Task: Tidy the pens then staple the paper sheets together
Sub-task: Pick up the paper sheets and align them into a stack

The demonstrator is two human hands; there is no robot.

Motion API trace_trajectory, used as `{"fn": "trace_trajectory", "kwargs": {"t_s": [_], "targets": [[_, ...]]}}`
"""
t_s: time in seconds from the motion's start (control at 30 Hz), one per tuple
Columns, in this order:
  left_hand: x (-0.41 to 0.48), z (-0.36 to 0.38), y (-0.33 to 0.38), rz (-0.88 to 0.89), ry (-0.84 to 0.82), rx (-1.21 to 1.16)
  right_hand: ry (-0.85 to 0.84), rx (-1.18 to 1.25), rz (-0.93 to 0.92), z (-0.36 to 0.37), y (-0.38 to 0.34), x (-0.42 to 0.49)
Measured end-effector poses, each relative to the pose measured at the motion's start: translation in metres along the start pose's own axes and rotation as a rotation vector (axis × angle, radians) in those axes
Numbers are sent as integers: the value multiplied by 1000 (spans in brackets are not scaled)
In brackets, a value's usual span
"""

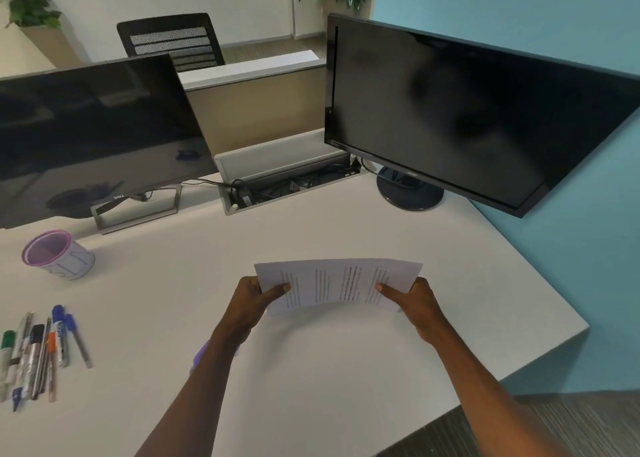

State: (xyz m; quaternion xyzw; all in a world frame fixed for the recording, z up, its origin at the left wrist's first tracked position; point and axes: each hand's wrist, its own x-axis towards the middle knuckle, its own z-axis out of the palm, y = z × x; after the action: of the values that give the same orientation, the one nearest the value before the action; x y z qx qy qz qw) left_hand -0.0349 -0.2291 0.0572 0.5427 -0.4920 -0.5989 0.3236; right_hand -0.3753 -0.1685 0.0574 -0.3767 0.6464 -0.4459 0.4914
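Observation:
I hold a stack of printed paper sheets (337, 283) above the middle of the white desk (311, 370), bowed slightly between both hands. My left hand (254, 301) grips its left edge and my right hand (414, 302) grips its right edge, thumbs on top. Several pens and markers (38, 351) lie side by side on the desk at the far left. A mesh pen cup (57, 254) with a purple rim stands behind them, and nothing shows above its rim. A purple object (201, 354) peeks out from under my left forearm; what it is cannot be told.
Two dark monitors stand at the back, one at the left (93, 134) and one at the right (478, 110). An open cable tray (287, 179) sits between them. The desk's right edge (540, 359) drops off to carpet.

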Motion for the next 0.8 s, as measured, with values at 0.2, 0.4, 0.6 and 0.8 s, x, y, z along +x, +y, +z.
{"fn": "trace_trajectory", "kwargs": {"t_s": [0.2, 0.4, 0.6, 0.8], "targets": [[-3, -21, 28, 23, 104, 163, 144, -212, -190, -12, -20, 10], [3, -32, 82, 192, 112, 611, -13, -621, -488, 17, -80, 13], [-19, -28, 129, 363, 68, 785, -227, -700, -537, 61, -101, 6], [-38, -47, 133, 423, 262, 585, -240, -339, -414, 69, -102, -4]]}}
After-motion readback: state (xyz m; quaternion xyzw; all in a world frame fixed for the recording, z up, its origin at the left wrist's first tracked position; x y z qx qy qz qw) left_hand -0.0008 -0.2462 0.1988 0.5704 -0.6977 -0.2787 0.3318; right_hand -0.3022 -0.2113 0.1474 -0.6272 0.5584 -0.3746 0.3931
